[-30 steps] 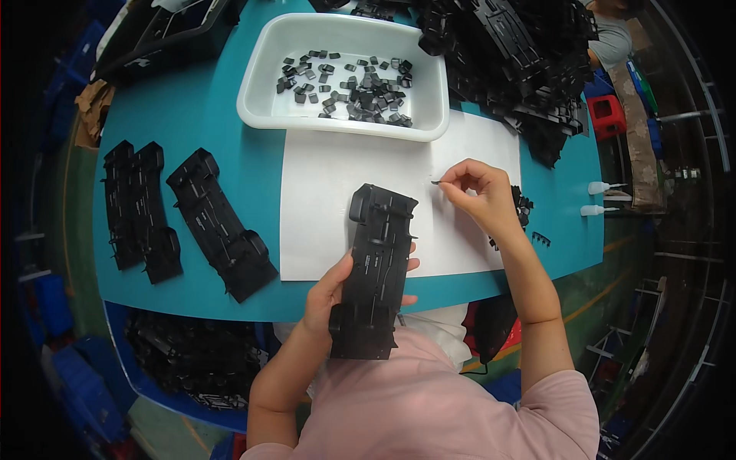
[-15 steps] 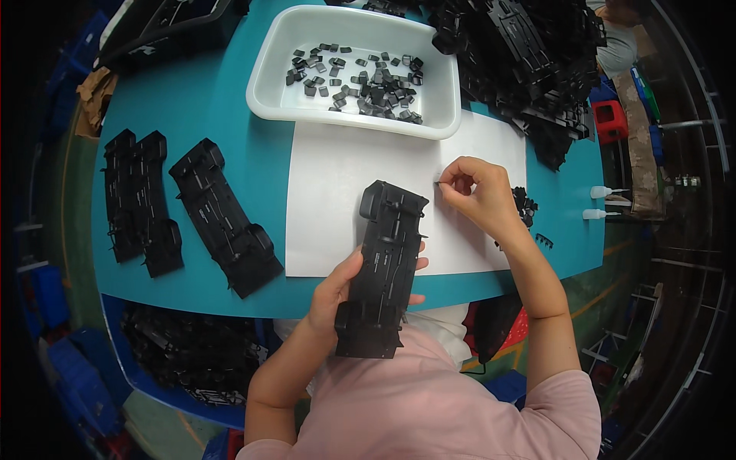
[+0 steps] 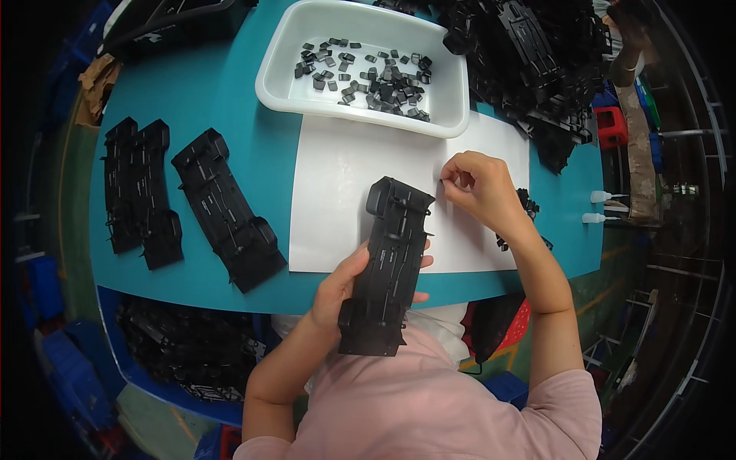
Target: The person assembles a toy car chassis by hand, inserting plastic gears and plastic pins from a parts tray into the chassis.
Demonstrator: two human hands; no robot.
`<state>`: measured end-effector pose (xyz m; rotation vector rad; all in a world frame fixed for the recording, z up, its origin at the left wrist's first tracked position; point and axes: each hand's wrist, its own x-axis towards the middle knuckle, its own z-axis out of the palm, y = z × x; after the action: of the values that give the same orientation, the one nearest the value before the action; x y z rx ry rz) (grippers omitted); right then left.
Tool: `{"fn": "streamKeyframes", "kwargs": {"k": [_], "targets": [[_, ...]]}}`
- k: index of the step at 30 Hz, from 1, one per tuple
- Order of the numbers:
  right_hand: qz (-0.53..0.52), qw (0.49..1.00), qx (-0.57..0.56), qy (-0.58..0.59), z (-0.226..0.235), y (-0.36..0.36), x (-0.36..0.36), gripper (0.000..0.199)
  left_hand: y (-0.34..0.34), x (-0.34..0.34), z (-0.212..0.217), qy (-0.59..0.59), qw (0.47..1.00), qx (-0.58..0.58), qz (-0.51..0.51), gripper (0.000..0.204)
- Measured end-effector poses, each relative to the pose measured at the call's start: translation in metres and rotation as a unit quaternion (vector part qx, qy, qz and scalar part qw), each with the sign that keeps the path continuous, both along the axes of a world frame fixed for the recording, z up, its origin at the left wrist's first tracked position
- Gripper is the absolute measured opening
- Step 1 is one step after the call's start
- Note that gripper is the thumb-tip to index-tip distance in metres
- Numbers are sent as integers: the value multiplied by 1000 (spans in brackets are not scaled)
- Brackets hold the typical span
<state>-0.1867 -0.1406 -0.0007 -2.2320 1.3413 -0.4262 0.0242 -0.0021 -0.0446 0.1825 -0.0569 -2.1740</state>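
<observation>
Left hand [image 3: 346, 285] grips a long black plastic chassis part [image 3: 389, 264] from below, fingers wrapped on its left side, thumb on the right; the part overhangs the near edge of the teal desk [image 3: 253, 146], its far end over the white paper sheet [image 3: 345, 192]. Right hand [image 3: 477, 188] is curled narrow over the sheet's right half, fingertips [image 3: 448, 178] pinched together just beside the part's far right corner; probably holding a small clip, too small to tell. White tray [image 3: 280, 65] with small dark clips [image 3: 368, 77] sits at the desk's far edge, touching the sheet's far side. Pile of black parts [image 3: 529, 61] crowds the far right corner and reaches the sheet's right end. Three finished black parts [image 3: 184, 203] lie in the left half, near the left edge, well apart from the sheet. Open room: bare sheet between tray and held part, and a teal strip between the left parts and the sheet. Two small white bottles [image 3: 598, 207] at the right edge. Bin of black parts [image 3: 192, 345] below the near left edge.
</observation>
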Motion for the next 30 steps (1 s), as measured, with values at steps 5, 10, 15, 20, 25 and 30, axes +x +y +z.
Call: {"fn": "streamKeyframes", "kwargs": {"k": [5, 10, 15, 20, 25, 30], "targets": [[-16, 999, 32, 6, 2, 1, 1, 10, 0, 0, 1, 2, 1000, 2, 4, 59], [-53, 998, 27, -34, -8, 7, -6, 6, 0, 1, 3, -7, 1000, 6, 1, 59], [-109, 992, 9, -69, -17, 22, -7, 5, 0, 0, 3, -11, 1000, 4, 3, 59], [-144, 981, 6, -132, -17, 25, -6, 5, 0, 1, 3, -20, 1000, 0, 4, 59], [-107, 921, 179, -329, 13, 30, 8, 7, 0, -1, 6, -37, 999, 0, 10, 59], [-2, 929, 192, -316, 24, 45, 36, 12, 1, -1, 5, -45, 999, 4, 3, 57]]}}
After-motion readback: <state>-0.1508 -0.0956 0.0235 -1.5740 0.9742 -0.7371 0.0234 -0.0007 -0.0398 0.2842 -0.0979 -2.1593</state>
